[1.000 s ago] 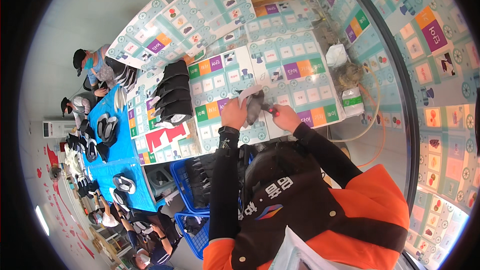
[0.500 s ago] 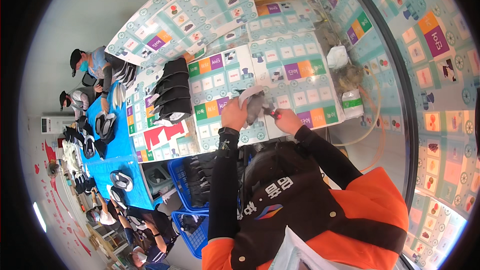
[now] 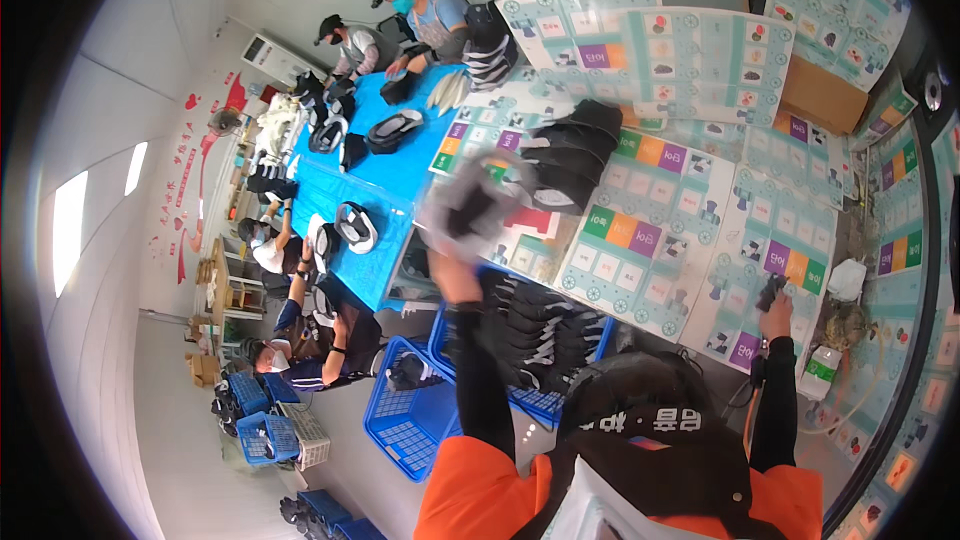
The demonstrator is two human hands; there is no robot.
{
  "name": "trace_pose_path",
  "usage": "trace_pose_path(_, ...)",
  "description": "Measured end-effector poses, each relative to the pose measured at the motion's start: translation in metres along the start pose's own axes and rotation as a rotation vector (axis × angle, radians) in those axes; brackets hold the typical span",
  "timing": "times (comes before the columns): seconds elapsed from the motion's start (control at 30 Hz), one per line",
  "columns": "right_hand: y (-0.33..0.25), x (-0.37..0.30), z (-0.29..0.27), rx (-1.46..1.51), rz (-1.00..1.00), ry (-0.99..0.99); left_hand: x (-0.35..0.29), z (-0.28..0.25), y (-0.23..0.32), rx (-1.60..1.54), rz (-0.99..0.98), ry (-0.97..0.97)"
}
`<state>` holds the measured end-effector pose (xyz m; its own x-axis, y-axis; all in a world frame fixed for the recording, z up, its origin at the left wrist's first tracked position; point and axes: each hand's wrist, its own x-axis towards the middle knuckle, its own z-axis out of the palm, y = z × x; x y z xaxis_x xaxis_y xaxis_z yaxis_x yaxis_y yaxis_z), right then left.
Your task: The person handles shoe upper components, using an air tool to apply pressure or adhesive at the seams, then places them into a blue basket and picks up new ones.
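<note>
My left hand (image 3: 457, 275) is raised at the near left end of the work table, closed on a grey and white shoe upper (image 3: 475, 202), as it appears. Motion blurs this piece; its dark opening shows. Over to the right, my right hand (image 3: 776, 322) grips a small black hand tool (image 3: 771, 290), which rests at or just above the table's right part; I cannot tell its exact kind. Just beyond the held piece is a row of nested black uppers (image 3: 570, 160) on the printed table cover (image 3: 640, 285).
Blue baskets (image 3: 400, 440) stand below the table's left edge, one full of black pieces (image 3: 530, 330). A blue-covered table (image 3: 350, 270) with more uppers (image 3: 356, 227) adjoins on the left; several co-workers are around it. White and green packets (image 3: 822, 365) and hoses lie right.
My view has turned left. My left hand has carried the shoe upper away to the left, toward the nested row. My right hand, with its tool, has separated from it and stays to the right.
</note>
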<state>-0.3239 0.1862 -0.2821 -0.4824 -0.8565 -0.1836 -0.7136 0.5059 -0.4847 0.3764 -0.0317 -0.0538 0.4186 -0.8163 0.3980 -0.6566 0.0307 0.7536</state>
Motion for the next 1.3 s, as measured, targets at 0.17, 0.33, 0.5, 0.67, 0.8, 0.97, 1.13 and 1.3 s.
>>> trace_pose_path(0.17, -0.039, 0.008, -0.038, -0.016, -0.132, 0.119, 0.113, -0.035, -0.012, -0.521, -0.348, 0.496)
trace_pose_path(0.33, -0.095, -0.022, -0.059, -0.008, -0.18, 0.126, 0.071, 0.093, -0.037, 0.089, 0.206, -0.188)
trace_pose_path(0.5, -0.127, -0.059, -0.079, -0.009, -0.107, 0.113, 0.051, 0.215, 0.004, 0.414, 0.743, -0.573)
trace_pose_path(0.67, -0.15, -0.08, -0.09, 0.027, -0.131, 0.08, 0.067, 0.253, 0.007, 0.654, 0.963, -0.549)
trace_pose_path(0.8, -0.187, -0.082, -0.097, 0.208, -0.133, -0.05, 0.08, 0.219, 0.034, 0.569, 0.867, -0.66)
trace_pose_path(0.97, -0.308, -0.067, -0.104, 0.62, -0.272, -0.379, 0.037, 0.12, 0.1, 0.153, 0.587, -0.805)
trace_pose_path(1.13, -0.403, -0.064, -0.085, 0.498, -0.802, -0.05, -0.052, 0.079, 0.142, -0.162, 0.291, -0.875)
trace_pose_path(1.3, -0.385, -0.06, -0.072, 0.786, -0.543, -0.162, -0.1, 0.067, 0.145, -0.418, -0.017, -0.793)
